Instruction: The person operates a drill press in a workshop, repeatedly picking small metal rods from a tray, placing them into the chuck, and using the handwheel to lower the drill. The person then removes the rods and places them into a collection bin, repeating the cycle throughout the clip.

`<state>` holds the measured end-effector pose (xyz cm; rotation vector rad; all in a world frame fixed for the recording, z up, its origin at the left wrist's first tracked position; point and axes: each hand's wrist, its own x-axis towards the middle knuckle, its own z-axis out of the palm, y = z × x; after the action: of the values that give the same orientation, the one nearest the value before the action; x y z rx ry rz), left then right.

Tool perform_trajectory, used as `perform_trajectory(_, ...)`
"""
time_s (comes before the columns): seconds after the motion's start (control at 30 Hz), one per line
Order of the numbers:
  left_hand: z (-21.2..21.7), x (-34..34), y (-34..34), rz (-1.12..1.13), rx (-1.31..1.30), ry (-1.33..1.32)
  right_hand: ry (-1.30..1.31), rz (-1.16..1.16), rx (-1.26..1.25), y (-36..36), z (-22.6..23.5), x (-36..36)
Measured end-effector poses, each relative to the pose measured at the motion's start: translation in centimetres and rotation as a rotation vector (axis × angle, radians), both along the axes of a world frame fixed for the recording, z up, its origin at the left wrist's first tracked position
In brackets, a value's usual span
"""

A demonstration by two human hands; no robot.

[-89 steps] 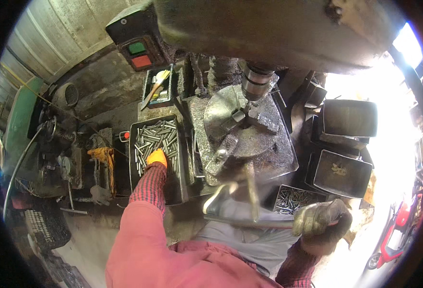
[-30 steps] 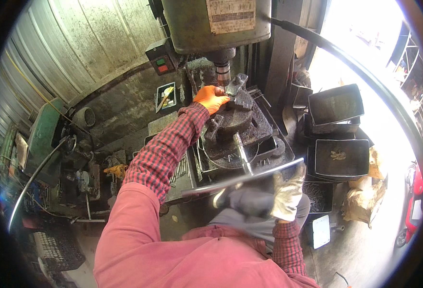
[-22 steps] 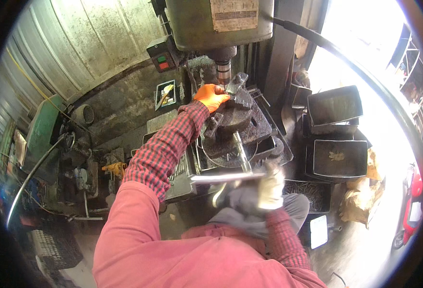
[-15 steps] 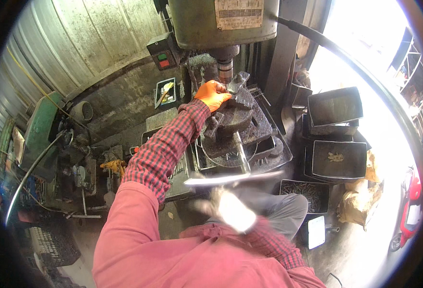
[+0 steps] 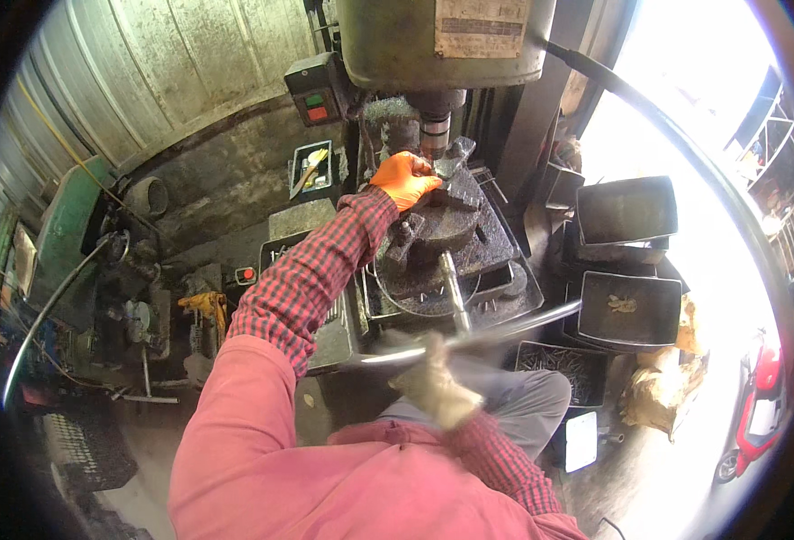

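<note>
- Left hand (image 5: pixel 403 178), orange glove, rests fingers-down on the round chuck (image 5: pixel 440 225) under the drill spindle (image 5: pixel 433 135); grip unclear.
- Right hand (image 5: pixel 435 389), pale glove, blurred, closed on the long metal handle (image 5: pixel 496 331) nearer the body.
- Dark bins (image 5: pixel 627 211) right of both hands.

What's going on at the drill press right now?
A person sits at a drill press. Their left hand, in an orange glove, rests on a small part at the chuck-style vise under the spindle. Their right hand, in a pale glove and blurred, is at the long metal handle bar in front of the table. Dark trays sit to the right.
</note>
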<state>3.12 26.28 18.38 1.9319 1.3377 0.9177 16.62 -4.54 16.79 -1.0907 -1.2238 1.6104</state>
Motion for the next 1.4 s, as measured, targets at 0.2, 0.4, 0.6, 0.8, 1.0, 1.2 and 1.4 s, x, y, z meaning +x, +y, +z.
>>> perform_trajectory(0.2, -0.2, -0.2, 0.2, -0.072, -0.053, -0.059, -0.485, 0.236, 0.853, 1.4, 11.7, 6.8)
perform_trajectory(0.4, 0.4, -0.7, -0.5, -0.065, -0.041, 0.03, -1.923, 0.048, 0.756, 4.7, 10.5, 9.2)
perform_trajectory(0.6, -2.3, -7.5, -3.7, 0.154, 0.041, -0.274, -1.662, -0.46, 0.865, 5.1, 4.9, 10.9)
perform_trajectory(0.8, -6.9, -19.4, -3.2, 0.807, 0.418, 0.165, -1.563, -0.443, 0.887, 5.1, 3.5, 11.9)
perform_trajectory(1.0, -12.2, -22.6, 0.3, 0.601, 0.175, -0.02, -1.666, -0.415, 0.819, 5.2, 3.7, 11.5)
perform_trajectory(1.2, -7.4, -22.0, -0.2, 0.569, 0.277, -0.157, -1.64, -0.463, 0.887, 5.1, 3.7, 11.7)
perform_trajectory(1.4, -2.8, -12.4, -8.4, 0.045, 0.414, -0.227, -1.624, -0.464, 0.901, 5.1, 3.4, 12.1)
